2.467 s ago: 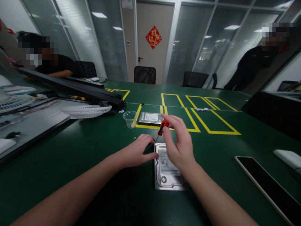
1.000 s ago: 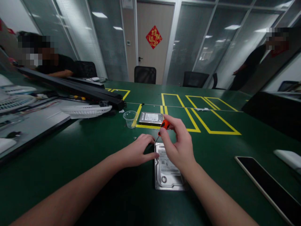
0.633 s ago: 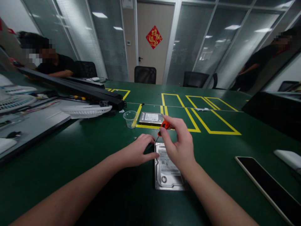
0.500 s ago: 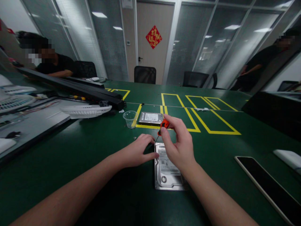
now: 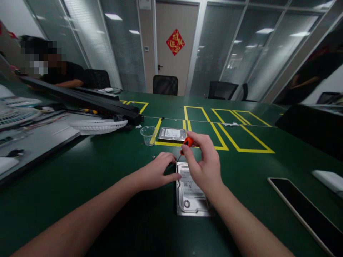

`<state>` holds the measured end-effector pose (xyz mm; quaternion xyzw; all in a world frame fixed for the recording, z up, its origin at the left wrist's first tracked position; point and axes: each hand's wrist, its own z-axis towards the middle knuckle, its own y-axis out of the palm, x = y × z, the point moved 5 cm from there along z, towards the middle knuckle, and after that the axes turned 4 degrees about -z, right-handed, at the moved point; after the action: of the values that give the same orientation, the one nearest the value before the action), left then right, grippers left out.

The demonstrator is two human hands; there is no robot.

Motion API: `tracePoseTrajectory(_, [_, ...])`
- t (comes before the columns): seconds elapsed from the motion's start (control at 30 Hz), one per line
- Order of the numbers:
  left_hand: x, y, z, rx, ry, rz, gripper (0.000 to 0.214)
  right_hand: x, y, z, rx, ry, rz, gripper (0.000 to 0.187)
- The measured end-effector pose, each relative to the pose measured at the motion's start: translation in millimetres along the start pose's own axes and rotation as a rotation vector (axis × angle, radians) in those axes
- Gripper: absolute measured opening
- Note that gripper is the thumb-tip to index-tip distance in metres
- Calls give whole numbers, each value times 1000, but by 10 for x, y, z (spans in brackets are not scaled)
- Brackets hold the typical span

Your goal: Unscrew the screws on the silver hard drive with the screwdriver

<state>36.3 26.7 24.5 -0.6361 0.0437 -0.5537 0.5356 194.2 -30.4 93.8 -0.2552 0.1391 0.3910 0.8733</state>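
A silver hard drive (image 5: 191, 192) lies flat on the green table in front of me, label side up. My left hand (image 5: 160, 171) grips its far left corner, thumb on the top face and fingers by the far edge. In my right hand (image 5: 205, 160) is a small orange and black screwdriver (image 5: 188, 142), pinched between thumb and fingers. Its thin shaft slants down to the drive's far left corner, where the tip's exact seat is too small to tell. My right hand covers part of the drive's right side. A tiny metal piece (image 5: 153, 157), perhaps a screw, lies left of the drive.
Beyond my hands are a second hard drive (image 5: 171, 133) and a clear plastic cup (image 5: 148, 136), by yellow tape outlines. A phone (image 5: 302, 210) lies at right. White fan grilles (image 5: 99, 125) and long black bars (image 5: 107, 103) crowd the left. One person sits far left, another stands far right.
The orange screwdriver handle has turned and tilted slightly in my right fingers. My left hand and the hard drive stay put. The person at far right has shifted.
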Motion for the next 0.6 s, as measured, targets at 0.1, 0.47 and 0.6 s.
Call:
tracePoseTrajectory(0.1, [-9, 1, -2, 1, 4, -2, 33, 7, 0, -23, -16, 24, 33, 37])
tracePoseTrajectory(0.47, [-17, 4, -3, 10, 10, -7, 34, 51, 27, -50, -2, 15, 49, 44])
tracePoseTrajectory(0.6, [-25, 3, -5, 12, 8, -5, 34, 5, 11, -28, -19, -6, -2, 36])
